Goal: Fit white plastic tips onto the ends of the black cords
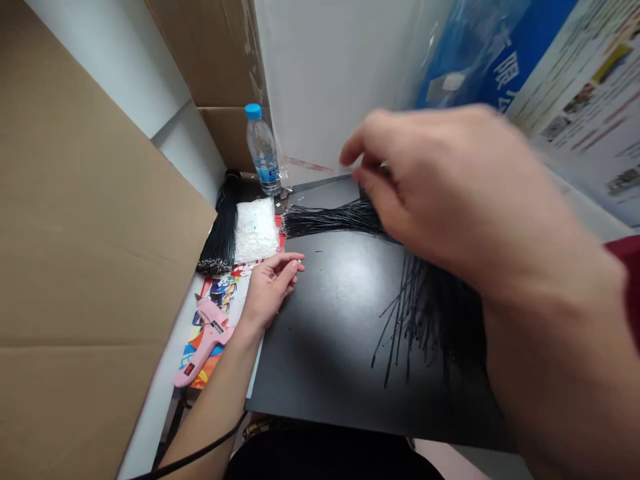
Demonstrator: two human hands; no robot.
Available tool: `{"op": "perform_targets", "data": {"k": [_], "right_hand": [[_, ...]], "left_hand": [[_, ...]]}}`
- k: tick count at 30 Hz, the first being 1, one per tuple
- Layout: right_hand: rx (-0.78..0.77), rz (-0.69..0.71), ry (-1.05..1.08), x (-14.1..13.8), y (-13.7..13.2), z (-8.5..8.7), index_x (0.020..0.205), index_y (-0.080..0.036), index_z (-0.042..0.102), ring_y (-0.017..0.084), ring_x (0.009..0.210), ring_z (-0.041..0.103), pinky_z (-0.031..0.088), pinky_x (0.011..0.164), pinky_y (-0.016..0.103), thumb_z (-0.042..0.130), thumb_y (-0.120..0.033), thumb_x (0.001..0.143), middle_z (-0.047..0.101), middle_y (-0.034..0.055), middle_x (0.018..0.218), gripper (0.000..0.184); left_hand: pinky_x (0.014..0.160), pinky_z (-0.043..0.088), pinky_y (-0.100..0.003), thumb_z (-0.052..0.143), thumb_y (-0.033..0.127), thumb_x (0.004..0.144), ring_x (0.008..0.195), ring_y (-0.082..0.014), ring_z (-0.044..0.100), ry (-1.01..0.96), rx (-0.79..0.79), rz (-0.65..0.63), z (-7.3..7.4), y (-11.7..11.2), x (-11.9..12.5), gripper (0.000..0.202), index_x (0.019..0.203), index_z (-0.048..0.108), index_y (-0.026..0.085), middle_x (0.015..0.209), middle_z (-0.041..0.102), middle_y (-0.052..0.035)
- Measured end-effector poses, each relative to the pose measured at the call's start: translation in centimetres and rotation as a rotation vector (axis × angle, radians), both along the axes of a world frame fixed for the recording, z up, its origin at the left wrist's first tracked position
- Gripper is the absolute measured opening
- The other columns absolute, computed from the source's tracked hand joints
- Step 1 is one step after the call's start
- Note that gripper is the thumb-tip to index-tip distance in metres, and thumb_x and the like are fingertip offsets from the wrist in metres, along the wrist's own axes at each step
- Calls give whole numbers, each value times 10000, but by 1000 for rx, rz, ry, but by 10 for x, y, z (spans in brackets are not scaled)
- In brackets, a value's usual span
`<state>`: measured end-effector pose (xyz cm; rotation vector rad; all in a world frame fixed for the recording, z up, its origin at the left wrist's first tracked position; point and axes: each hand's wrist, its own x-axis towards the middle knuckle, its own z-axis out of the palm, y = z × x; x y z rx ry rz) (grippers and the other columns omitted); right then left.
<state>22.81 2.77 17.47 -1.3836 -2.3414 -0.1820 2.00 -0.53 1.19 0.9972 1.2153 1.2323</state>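
Observation:
My left hand (273, 287) rests at the left edge of the dark table, thumb and forefinger pinched on a small white piece (300, 264). Raised close to the camera, my right hand (425, 180) is blurred, its fingers curled in and the fingertips near each other; whether something thin is between them I cannot make out. Behind and below it lies a bundle of thin black cords (330, 219) with pale ends at the left. A second heap of black cords (440, 313) spreads under my right forearm, partly hidden by it.
A clear bag of white pieces (255, 230) lies beyond my left hand, beside another black cord bundle (220, 233). A water bottle (263, 153) stands behind it. A pink glue gun (207, 340) lies on colourful paper. Cardboard (90, 253) rises at the left.

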Motion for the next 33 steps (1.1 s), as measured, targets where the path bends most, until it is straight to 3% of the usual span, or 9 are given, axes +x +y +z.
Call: {"op": "perform_targets", "data": {"k": [3,6,8,11,19,24,29,33], "right_hand": [[-138,24,-19,-14,-8,-35,1042,-164,686,252,846,712,511,742,342,577,-137,918,746,96,914,167],[-299,122,205,-11,-12,-94,936,-166,683,159,731,667,464,677,266,566,-156,926,742,58,864,118],[-407,114,373,-8,-16,-127,899,-167,680,118,643,617,438,631,236,565,-158,917,721,26,782,117],[-506,65,608,-10,-24,-157,916,-163,688,99,590,575,420,583,216,571,-207,911,691,3,721,125],[-517,90,746,-15,-30,-174,937,-155,682,93,577,545,396,552,212,583,-242,899,650,-6,685,137],[-482,98,727,-14,-32,-174,920,-160,687,81,524,481,371,534,212,581,-252,910,583,-33,613,140],[-464,73,720,-14,-32,-173,899,-165,693,75,502,449,362,528,211,604,-258,895,539,-49,579,129],[-447,49,744,-14,-32,-172,852,-168,693,87,547,502,387,550,215,596,-265,899,590,-24,621,145]], "left_hand": [[405,293,-137,789,345,727,534,-59,477,-53,-20,-46,-1,-2,5,282,908,710,144,732,664,-18],[388,269,-139,795,350,713,503,-59,473,-101,-67,-98,-3,-2,10,294,896,683,148,681,632,3],[389,274,-148,797,348,704,488,-58,469,-109,-87,-113,-5,-1,11,299,885,678,141,667,623,5],[413,303,-166,782,353,716,461,-46,460,-87,-78,-118,-8,0,13,293,874,682,126,674,633,-1],[489,383,-199,774,358,753,474,-51,500,-38,-39,-149,-12,1,13,305,901,620,141,769,704,-28],[515,409,-210,765,355,774,500,-60,521,-13,-37,-176,-11,1,14,344,998,611,143,845,741,-55],[515,422,-215,767,376,773,499,-62,527,1,-56,-197,-10,0,13,332,966,631,143,871,750,-70],[521,432,-212,770,372,773,507,-63,540,-9,-62,-211,-11,0,13,326,962,642,140,894,763,-85]]}}
